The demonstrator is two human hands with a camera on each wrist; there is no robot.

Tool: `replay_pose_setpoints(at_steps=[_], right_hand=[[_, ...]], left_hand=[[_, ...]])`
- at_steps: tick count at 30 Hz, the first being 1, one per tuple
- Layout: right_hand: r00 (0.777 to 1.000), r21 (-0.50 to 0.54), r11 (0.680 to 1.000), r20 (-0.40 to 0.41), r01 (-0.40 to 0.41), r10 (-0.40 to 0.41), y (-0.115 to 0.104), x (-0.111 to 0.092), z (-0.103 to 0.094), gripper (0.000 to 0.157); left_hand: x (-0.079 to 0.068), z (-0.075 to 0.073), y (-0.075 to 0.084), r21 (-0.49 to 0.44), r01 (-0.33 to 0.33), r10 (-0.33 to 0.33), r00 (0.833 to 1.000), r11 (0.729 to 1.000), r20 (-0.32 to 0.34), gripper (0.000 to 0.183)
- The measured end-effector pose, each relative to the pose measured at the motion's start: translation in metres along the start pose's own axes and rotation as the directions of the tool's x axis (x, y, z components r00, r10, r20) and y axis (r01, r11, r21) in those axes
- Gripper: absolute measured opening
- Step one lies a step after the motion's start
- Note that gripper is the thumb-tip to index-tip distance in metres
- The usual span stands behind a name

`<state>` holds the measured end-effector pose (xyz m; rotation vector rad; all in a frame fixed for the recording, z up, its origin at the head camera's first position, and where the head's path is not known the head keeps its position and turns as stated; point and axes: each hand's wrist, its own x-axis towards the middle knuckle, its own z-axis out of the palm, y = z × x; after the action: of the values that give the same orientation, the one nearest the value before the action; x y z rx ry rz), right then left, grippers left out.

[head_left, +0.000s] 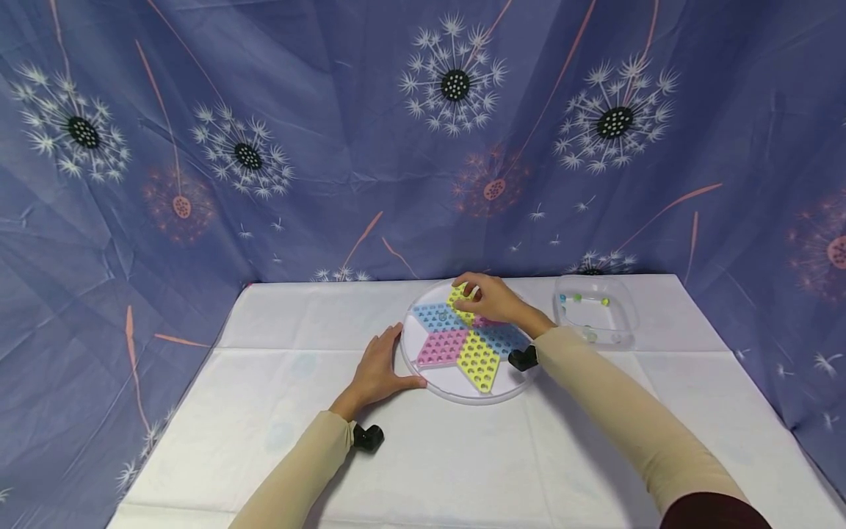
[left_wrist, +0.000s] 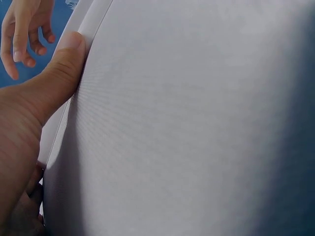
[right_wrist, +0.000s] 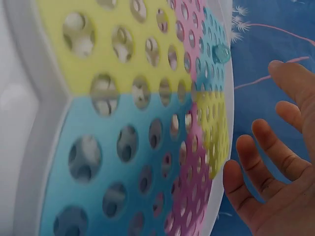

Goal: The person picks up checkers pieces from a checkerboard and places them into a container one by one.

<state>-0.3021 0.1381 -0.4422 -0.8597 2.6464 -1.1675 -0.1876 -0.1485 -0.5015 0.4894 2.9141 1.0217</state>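
Note:
A round white Chinese checkers board (head_left: 449,386) with a yellow, pink and blue star full of holes lies on the table. One clear bluish-green marble (right_wrist: 221,53) sits on a blue point of the star. My left hand (head_left: 379,372) rests against the board's left rim, thumb and fingers spread; in the left wrist view its thumb (left_wrist: 66,64) lies along the edge. Over the far yellow point hovers my right hand (head_left: 496,300). Its fingers (right_wrist: 283,157) are loosely bent with nothing between them in the right wrist view.
To the right of the board stands a clear plastic container (head_left: 628,323) holding several marbles, among them a yellow marble (head_left: 605,301) and a green marble (head_left: 578,297). A white cloth (head_left: 277,411) covers the table. A blue dandelion-print curtain (head_left: 370,147) hangs behind it.

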Motion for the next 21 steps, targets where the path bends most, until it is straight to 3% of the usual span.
replay_pose_setpoints(at_steps=[8, 21], right_hand=[[0.999, -0.021, 1.0, 0.047, -0.013, 0.014, -0.008, 0.006, 0.014, 0.045], [0.992, -0.082, 0.995, 0.1, -0.063, 0.071, -0.005, 0.01, 0.031, 0.028]], left_hand=[[0.0, -0.001, 0.001, -0.002, 0.008, -0.008, 1.0, 1.0, 0.011, 0.123], [0.0, 0.0, 0.0, 0.004, 0.003, -0.003, 1.0, 1.0, 0.005, 0.123]])
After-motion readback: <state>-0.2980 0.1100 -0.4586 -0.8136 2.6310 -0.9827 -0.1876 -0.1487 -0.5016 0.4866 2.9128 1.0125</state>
